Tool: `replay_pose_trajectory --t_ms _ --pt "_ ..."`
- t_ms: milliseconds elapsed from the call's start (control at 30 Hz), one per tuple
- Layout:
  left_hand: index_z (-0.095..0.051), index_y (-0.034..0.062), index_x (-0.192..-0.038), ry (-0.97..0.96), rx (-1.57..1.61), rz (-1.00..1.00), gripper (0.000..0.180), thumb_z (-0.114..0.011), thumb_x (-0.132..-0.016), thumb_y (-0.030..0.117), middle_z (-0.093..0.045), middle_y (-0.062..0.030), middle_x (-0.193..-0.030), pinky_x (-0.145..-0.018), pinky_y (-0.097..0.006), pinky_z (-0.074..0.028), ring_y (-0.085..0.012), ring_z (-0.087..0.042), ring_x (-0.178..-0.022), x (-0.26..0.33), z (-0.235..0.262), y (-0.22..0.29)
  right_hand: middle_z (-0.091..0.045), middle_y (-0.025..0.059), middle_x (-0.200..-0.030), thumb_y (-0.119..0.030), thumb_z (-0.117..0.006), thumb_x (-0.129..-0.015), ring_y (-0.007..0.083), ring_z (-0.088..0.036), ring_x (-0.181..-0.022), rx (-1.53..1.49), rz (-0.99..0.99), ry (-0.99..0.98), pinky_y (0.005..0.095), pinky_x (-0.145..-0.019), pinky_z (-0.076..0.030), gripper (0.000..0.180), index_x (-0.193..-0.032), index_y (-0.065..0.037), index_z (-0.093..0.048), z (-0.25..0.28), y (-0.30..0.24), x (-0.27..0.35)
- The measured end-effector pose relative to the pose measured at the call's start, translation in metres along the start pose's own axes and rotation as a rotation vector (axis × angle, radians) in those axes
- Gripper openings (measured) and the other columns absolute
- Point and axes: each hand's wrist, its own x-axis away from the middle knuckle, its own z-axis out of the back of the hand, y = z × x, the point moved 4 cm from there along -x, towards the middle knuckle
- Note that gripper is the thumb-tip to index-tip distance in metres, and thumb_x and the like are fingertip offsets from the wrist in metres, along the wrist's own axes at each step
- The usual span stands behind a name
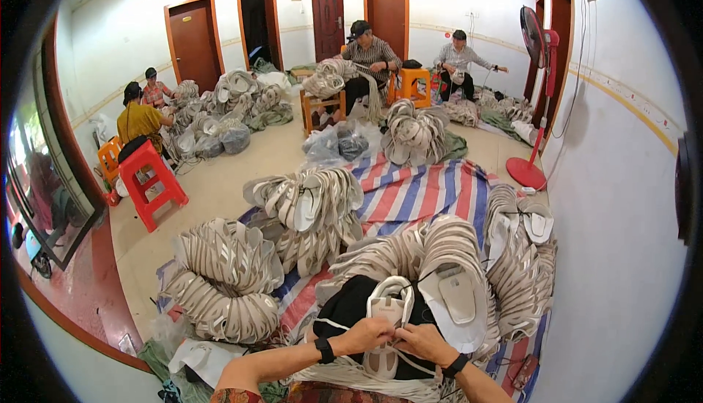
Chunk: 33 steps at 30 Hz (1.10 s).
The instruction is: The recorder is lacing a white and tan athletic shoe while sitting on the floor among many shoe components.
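Note:
A beige and white shoe upper [388, 309] lies in front of me over a black cloth [344, 304]. My left hand [368, 335] grips its left side with curled fingers. My right hand [425, 343] pinches at its middle, close against the left fingertips. Whether a lace is between the fingers is too small to tell. Below the hands shows the beige toe part [381, 363] of the upper. Many loose white laces [351, 387] lie across my lap. A dark band circles each wrist.
Stacked shoe uppers [223, 278] curve on a striped sheet [417, 194] to the left and ahead; another stack [454, 286] stands close on the right. A red stool [150, 179], a standing fan [538, 102] and several seated people with more piles are farther off. The wall [615, 205] bounds the right.

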Motion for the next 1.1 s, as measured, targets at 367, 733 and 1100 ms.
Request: replay_pose_trajectory --t_ms 367,733,1100 --pt "-0.056 0.0060 -0.083 -0.303 -0.431 -0.079 0.009 -0.054 -0.075 0.011 -0.050 -0.0080 -0.082 -0.056 -0.034 -0.049 -0.0248 -0.058 -0.069 0.004 -0.030 -0.002 -0.059 0.0120 -0.071 -0.016 -0.069 -0.071 0.0292 -0.059 -0.063 -0.146 -0.111 0.000 0.0356 -0.055 -0.047 0.023 -0.080 -0.004 -0.053 -0.013 0.008 0.006" --pt "-0.053 0.0043 -0.074 0.095 -0.685 -0.029 0.005 -0.052 -0.073 0.009 -0.051 -0.0116 -0.072 -0.053 -0.038 -0.046 -0.0295 -0.056 -0.064 -0.040 0.062 -0.024 -0.054 0.0117 -0.067 -0.009 -0.068 -0.069 0.0270 -0.055 -0.059 -0.343 -0.187 -0.031 0.0336 -0.054 -0.044 0.019 -0.074 -0.003 -0.051 -0.012 0.010 0.000" --pt "-0.050 0.0020 -0.121 0.410 0.280 0.432 0.042 -0.054 -0.079 -0.002 -0.060 -0.0028 -0.077 -0.052 -0.023 -0.045 -0.0076 -0.055 -0.061 0.025 0.058 -0.064 -0.055 0.0122 -0.070 -0.006 -0.054 -0.075 0.0236 -0.056 -0.061 -0.489 -0.381 0.009 0.0308 -0.057 -0.045 0.018 -0.092 -0.002 -0.060 0.008 -0.015 -0.010"
